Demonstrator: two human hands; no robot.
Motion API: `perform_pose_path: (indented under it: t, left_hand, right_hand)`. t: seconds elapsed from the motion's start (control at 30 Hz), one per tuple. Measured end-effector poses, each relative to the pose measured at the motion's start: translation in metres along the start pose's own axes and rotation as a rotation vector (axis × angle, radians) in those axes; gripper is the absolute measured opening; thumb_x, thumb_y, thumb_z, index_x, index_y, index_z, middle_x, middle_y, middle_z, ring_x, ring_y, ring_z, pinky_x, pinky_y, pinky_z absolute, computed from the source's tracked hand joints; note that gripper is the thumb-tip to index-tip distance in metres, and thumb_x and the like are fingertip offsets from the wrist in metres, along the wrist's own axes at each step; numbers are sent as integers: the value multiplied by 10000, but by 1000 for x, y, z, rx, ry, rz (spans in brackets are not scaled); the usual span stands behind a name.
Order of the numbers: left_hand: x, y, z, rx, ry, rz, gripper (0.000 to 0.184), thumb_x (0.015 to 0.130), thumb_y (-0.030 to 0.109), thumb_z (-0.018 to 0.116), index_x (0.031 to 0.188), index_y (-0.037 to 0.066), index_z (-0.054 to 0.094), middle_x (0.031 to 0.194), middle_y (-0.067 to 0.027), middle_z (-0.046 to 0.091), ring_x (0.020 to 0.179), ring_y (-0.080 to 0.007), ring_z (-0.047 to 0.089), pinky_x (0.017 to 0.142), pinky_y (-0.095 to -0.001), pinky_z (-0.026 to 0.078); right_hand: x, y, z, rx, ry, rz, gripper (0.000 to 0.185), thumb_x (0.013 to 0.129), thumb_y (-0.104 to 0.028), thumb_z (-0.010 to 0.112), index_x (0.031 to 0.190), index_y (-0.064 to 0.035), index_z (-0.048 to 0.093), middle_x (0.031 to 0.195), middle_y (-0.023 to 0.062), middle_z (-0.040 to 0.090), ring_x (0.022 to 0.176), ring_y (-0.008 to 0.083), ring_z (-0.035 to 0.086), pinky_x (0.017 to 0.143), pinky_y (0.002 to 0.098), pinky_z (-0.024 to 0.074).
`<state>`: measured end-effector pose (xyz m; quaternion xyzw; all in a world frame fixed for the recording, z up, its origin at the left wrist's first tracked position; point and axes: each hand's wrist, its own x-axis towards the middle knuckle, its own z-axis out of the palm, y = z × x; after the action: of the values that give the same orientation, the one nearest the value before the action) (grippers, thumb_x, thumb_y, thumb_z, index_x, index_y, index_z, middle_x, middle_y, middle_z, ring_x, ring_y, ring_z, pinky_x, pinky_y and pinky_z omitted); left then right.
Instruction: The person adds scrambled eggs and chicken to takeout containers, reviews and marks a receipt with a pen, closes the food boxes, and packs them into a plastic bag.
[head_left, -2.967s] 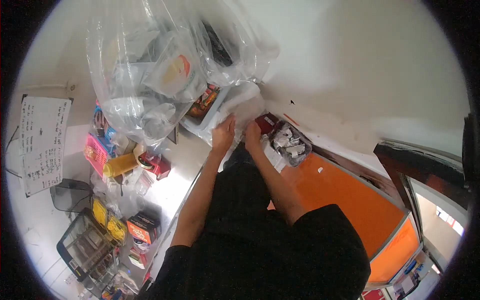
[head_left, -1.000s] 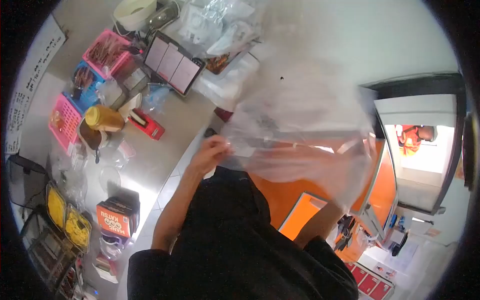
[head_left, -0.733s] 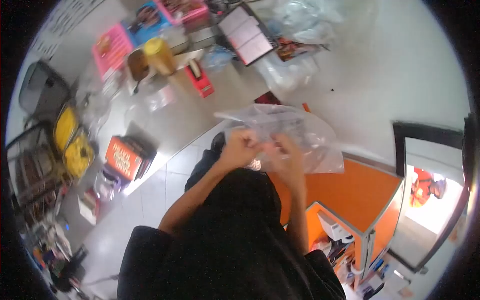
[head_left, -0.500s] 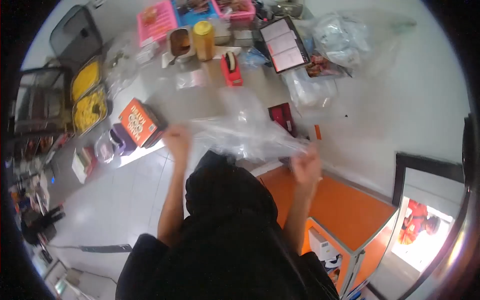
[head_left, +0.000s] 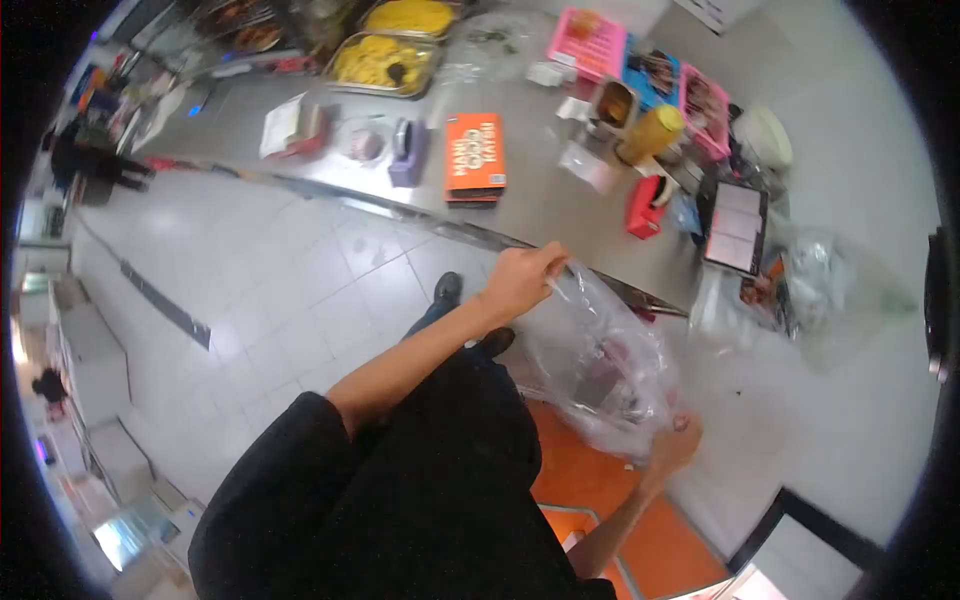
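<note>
A clear plastic bag [head_left: 600, 365] hangs stretched between my two hands, in front of the counter's edge and above the orange cabinet top. My left hand [head_left: 527, 280] pinches one side of its rim, close to the steel counter [head_left: 390, 180]. Lower right, my right hand [head_left: 675, 445] is closed on the opposite side of the bag. Dark red and grey shapes show through the plastic; whether they lie inside or behind it I cannot tell.
An orange box [head_left: 475, 155], a red tape dispenser [head_left: 645, 210], a yellow bottle [head_left: 652, 135] and a clipboard [head_left: 736, 228] stand on the counter. Trays of yellow food [head_left: 382, 64] are farther back. The orange cabinet [head_left: 570, 455] is below. A distant person [head_left: 85, 160] is at the far left.
The view has turned, so the counter now runs across the top. The bag, blurred and pulled sideways before, now hangs wider between my hands, the right one lower than the left.
</note>
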<state>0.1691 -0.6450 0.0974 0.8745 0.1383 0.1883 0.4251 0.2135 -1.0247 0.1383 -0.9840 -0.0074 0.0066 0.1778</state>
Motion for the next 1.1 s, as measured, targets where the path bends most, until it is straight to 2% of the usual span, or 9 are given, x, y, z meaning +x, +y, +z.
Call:
perform_pose_path:
  t: [0.07,0.17,0.27,0.53,0.67,0.73,0.87,0.97,1.1]
  left_hand:
    - [-5,-5,16,141,-150,9,294,741,109,709,1034,90,711,898,-131,730,789,-311,716,684,-404,572]
    - [45,81,-1,211,-461,-57,177,733,126,675,894,73,727,887,-143,712,845,-294,710,702,-422,556]
    - [49,198,-67,69,-145,608,67,833,122,585,854,71,622,766,-144,625,709,-303,640,615,-440,494]
    - [-83,-56,-86,-51,-686,-77,450,811,139,660,1257,94,617,1021,-176,706,963,-328,691,773,-444,556]
    - [23,-13,-163,264,-957,106,366,804,124,637,1152,15,615,882,-147,691,891,-287,695,707,-416,551]
    - [35,54,-181,-100,-516,215,182,909,129,579,1078,73,615,984,-71,677,949,-137,636,752,-283,503]
    - [-39,-9,-148,97,-888,705,252,881,92,557,1122,47,613,946,-102,700,868,-267,682,742,-393,548]
    - [-58,-139,-126,98,-753,216,368,841,139,632,1192,30,610,1073,-197,669,983,-311,677,844,-465,544]
    - [-8,-110,-164,232,-848,-110,539,805,192,678,1279,-34,557,1060,-248,642,1021,-331,663,894,-433,528]
  right_hand:
    - [-11,48,10,-335,-10,-43,240,842,-182,725,967,-26,593,1010,67,641,910,182,610,722,336,493]
    - [-1,-4,-27,216,-260,-43,230,828,-118,626,1022,-2,673,962,104,663,945,223,636,819,310,499]
    - [-24,-56,-83,568,-70,-85,238,832,-125,630,1034,-6,669,985,113,656,954,227,636,825,313,502]
    - [-131,-159,9,570,42,-9,261,842,-143,640,1068,-15,658,1044,136,640,977,239,635,840,319,508]
    - [-130,-184,8,606,70,-2,273,847,-153,645,1085,-19,653,1074,148,631,989,244,635,847,323,512]
    - [-137,-197,13,617,71,4,280,850,-157,648,1094,-21,650,1089,154,627,995,247,635,851,324,513]
    - [-196,-229,48,606,-39,79,292,855,-166,653,1111,-26,645,1118,166,619,1007,253,634,859,327,517]
    - [-197,-233,69,674,-38,88,302,858,-173,657,1124,-29,641,1140,175,612,1016,257,634,865,330,519]
    - [-162,-227,46,681,21,84,316,863,-183,662,1141,-34,636,1170,187,604,1028,263,634,872,333,523]
